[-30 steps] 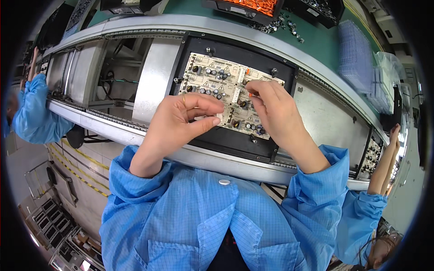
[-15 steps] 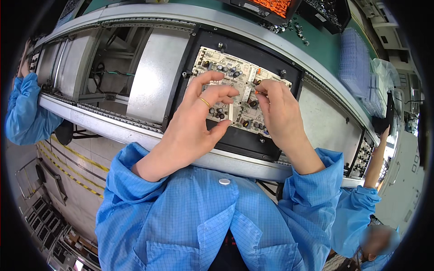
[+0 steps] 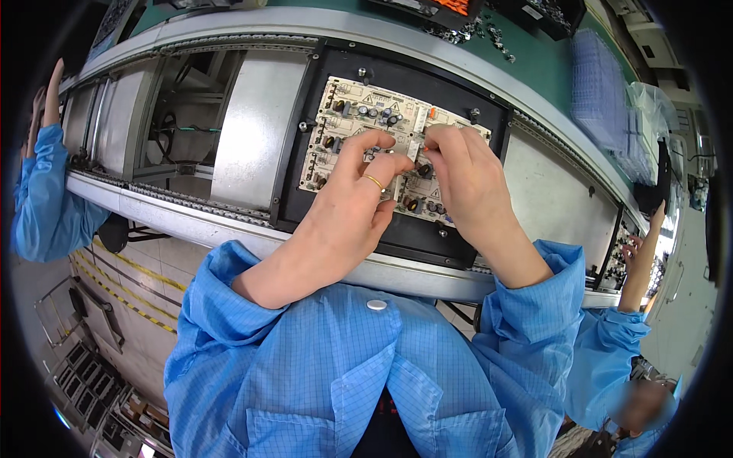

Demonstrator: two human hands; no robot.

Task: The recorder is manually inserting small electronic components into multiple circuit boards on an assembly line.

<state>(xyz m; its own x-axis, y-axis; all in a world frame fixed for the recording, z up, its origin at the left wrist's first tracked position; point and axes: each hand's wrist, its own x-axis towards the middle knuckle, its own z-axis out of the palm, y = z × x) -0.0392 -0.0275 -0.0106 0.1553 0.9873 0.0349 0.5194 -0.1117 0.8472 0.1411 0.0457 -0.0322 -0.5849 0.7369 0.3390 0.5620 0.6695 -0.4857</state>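
Note:
A cream circuit board panel (image 3: pixel 366 95) with black, dark blue and orange parts lies in a black carrier frame (image 3: pixel 301 164). My left hand (image 3: pixel 347 195), a ring on one finger, hovers over its middle with bent fingers spread, fingertips close to the parts; I see nothing held. My right hand (image 3: pixel 469 175) is pinched at the board's centre right, thumb against fingers. Whatever small thing sits in that pinch is hidden by the fingertips. Near the right fingertips are a small orange part (image 3: pixel 433 113) and a white strip-shaped part (image 3: pixel 419 122).
The frame sits on a conveyor with metal rails (image 3: pixel 198 221). Beyond it, a green bench (image 3: pixel 527 72) holds a bin of orange parts (image 3: pixel 450 6), loose small parts (image 3: pixel 496 38) and stacked clear trays (image 3: pixel 599 91). Co-workers in blue sleeves (image 3: pixel 53 198) are at left and right.
My left hand has moved right and its thumb has drawn nearer its fingers. My right fingertips have shifted slightly left and up. The view has tilted slightly.

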